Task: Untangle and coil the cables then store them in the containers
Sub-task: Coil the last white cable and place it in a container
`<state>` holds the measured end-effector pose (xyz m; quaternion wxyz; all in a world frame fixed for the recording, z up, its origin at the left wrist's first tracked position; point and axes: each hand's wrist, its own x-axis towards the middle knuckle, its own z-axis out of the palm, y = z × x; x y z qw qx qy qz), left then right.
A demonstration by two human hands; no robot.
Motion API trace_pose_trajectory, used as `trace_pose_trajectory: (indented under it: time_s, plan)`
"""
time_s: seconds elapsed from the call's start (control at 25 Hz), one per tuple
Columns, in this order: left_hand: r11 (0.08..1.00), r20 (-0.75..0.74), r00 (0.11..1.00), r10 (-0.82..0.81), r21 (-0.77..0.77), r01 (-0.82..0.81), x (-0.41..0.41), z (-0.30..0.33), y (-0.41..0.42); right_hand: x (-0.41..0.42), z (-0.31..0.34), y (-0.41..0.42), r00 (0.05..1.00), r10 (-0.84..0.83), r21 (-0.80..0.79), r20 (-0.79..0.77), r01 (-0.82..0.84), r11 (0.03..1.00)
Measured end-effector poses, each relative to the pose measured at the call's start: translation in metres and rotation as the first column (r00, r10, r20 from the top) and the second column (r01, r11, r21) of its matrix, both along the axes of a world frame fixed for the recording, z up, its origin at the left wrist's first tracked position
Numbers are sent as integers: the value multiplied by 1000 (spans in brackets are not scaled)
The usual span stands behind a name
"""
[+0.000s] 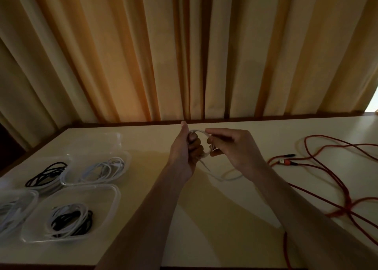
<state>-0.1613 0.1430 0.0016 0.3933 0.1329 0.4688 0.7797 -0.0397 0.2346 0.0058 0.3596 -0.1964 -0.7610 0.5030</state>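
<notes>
A white cable (pixel 225 177) is partly coiled above the middle of the table. My left hand (pixel 185 149) grips the small coil, thumb up. My right hand (pixel 231 147) pinches a loop of the same cable right beside it. The cable's loose tail hangs down and curves across the tabletop below my hands. A long red cable (pixel 327 167) sprawls loose over the right side of the table, its plug ends lying near the middle of its loops. Several clear plastic containers (pixel 110 196) with coiled cables sit at the left.
One far container (pixel 67 174) holds a white coil, one beside it (pixel 28 161) a black coil. The near left container (pixel 30 195) holds white cable. An empty-looking clear tub (pixel 114 136) stands behind them. Curtains hang behind the table's far edge (pixel 266 119).
</notes>
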Motion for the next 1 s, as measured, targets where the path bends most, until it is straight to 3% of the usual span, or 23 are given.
trace_pose_trajectory:
  time_s: [0.12,0.32,0.4,0.48,0.56,0.68,0.84,0.92,1.0]
  plan:
    - [993,116,991,-62,103,50,3,3,1,-2,-5,5,996,-92,29,-13,92,995]
    - [986,92,994,-67,157,52,10,3,8,-1,-3,10,992,-109,-126,-69,100,987]
    - [985,77,997,2,171,-15,5,3,9,-1,-3,12,997,-79,-157,26,82,984]
    - [971,67,996,66,226,-80,-3,2,7,-1,-7,20,945,-138,109,296,111,988]
    - [955,57,994,93,278,-106,-12,3,2,4,-4,23,848,-188,342,495,9,940]
    - [948,38,996,86,304,-93,-17,4,-5,12,1,20,763,-7,277,647,-226,934]
    - [948,6,999,52,314,-51,-11,10,-9,12,-2,15,679,62,253,731,-355,900]
    - [941,-13,1000,20,338,-15,-11,13,-11,9,-3,14,705,1,307,709,-310,900]
    - [929,-41,999,-16,369,30,-14,14,-12,8,-4,16,766,-159,416,623,-152,897]
